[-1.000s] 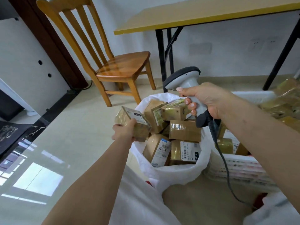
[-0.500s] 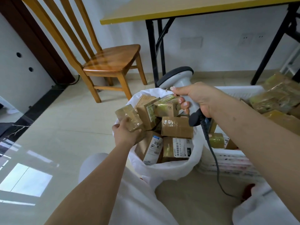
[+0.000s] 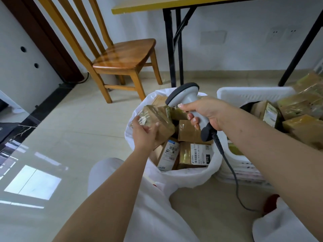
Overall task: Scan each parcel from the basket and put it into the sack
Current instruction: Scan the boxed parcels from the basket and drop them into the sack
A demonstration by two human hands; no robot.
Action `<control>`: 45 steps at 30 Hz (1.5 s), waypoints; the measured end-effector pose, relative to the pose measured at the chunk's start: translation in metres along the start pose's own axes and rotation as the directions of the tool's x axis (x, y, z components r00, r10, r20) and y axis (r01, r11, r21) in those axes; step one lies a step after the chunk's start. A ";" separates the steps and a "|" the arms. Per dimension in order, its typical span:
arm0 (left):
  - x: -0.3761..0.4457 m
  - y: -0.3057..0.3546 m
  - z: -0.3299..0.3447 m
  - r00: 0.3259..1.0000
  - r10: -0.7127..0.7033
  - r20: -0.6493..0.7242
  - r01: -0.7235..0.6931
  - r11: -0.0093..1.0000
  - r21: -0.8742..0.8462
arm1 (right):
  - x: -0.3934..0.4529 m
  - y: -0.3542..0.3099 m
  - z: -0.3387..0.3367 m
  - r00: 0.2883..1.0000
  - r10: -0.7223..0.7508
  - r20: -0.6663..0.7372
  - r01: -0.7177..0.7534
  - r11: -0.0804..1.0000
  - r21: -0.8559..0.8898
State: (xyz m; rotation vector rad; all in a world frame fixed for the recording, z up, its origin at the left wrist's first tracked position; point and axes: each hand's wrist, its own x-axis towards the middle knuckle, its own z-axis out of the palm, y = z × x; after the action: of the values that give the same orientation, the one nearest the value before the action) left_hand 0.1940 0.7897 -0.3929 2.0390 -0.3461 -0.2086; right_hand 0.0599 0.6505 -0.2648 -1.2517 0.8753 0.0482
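Parcel in hand (image 3: 155, 119): small brown box wrapped in shiny clear tape, tilted, held over the left rim of the sack's open mouth.
Left hand (image 3: 144, 132): fingers and thumb curled around the near end of that parcel, gripping it from below.
Sack (image 3: 190, 177): white plastic, mouth open on the tiled floor, just left of the basket; holds several brown parcels, 2 with white barcode labels facing up.
Scanner (image 3: 187, 100): grey and white handheld unit, head pointing left and down toward the held parcel; dark cable trails down to the floor.
Right hand (image 3: 208, 113): wrapped firmly around the scanner's handle, above the sack.
Basket (image 3: 251, 95): white plastic, on the floor at right, touching the sack; piled with taped brown parcels.
Background: wooden chair (image 3: 111, 55) at back left, yellow-edged table (image 3: 157, 7) with black legs behind.
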 end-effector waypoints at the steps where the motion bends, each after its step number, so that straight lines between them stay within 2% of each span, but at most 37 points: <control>1: 0.000 -0.005 0.000 1.000 -0.011 0.019 0.011 1.000 -0.008 | 0.003 0.003 0.003 1.000 0.020 -0.002 -0.020 1.000 -0.013; 4: -0.001 -0.018 0.002 0.994 -0.051 0.095 0.049 0.998 0.032 | 0.015 0.012 0.012 0.997 0.079 -0.007 -0.079 0.995 -0.067; 6: 0.004 -0.023 0.001 0.994 -0.077 0.078 0.077 0.997 -0.001 | 0.024 0.016 0.020 0.996 0.088 -0.001 -0.088 0.989 -0.117; 13: 0.027 -0.040 -0.018 0.992 -0.097 0.076 0.108 0.982 -0.156 | 0.056 0.023 0.063 0.999 0.036 0.038 -0.023 0.949 -0.314; 16: 0.037 -0.056 -0.024 0.978 -0.210 -0.018 0.205 0.969 -0.137 | 0.068 0.026 0.072 0.999 0.046 0.022 -0.034 0.926 -0.376; 19: 0.045 -0.073 -0.026 0.868 -0.479 -0.129 0.485 0.874 0.019 | 0.077 0.034 0.072 0.997 0.079 0.006 -0.070 0.913 -0.402; 20: 0.044 -0.073 -0.027 0.812 -0.570 -0.125 0.580 0.813 0.059 | 0.078 0.037 0.071 0.995 0.096 -0.002 -0.089 0.913 -0.398; 22: 0.044 -0.076 -0.027 0.724 -0.690 0.001 0.690 0.723 0.015 | 0.080 0.041 0.070 0.992 0.124 -0.014 -0.120 0.917 -0.380; 24: 0.045 -0.081 -0.024 0.695 -0.709 0.123 0.719 0.680 -0.144 | 0.082 0.042 0.068 0.991 0.133 -0.026 -0.134 0.924 -0.359; 26: 0.046 -0.088 -0.023 0.702 -0.704 0.107 0.704 0.664 -0.251 | 0.084 0.040 0.066 0.992 0.125 -0.029 -0.127 0.932 -0.340; 29: 0.047 -0.089 -0.027 0.700 -0.706 0.103 0.705 0.663 -0.250 | 0.086 0.035 0.065 0.995 0.094 -0.024 -0.097 0.943 -0.319; 34: 0.051 -0.074 -0.025 0.611 -0.736 0.292 0.791 0.569 -0.224 | 0.086 0.025 0.072 0.999 0.046 -0.008 -0.046 0.962 -0.268; 37: 0.048 -0.065 -0.019 0.630 -0.723 0.283 0.776 0.590 -0.223 | 0.082 0.024 0.079 1.000 0.013 0.010 -0.009 0.956 -0.293; 42: 0.051 -0.084 -0.023 0.723 -0.682 0.106 0.688 0.724 -0.035 | 0.078 0.027 0.083 1.000 0.005 0.029 0.004 0.951 -0.309; 45: 0.050 -0.093 -0.038 0.763 -0.646 0.022 0.644 0.763 0.054 | 0.080 0.030 0.085 1.000 -0.002 0.021 0.009 0.938 -0.348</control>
State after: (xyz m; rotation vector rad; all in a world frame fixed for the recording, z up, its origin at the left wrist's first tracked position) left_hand 0.2665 0.8458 -0.4573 2.1314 0.3603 -0.6729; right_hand 0.1466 0.6984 -0.3327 -1.5813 0.8693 0.2192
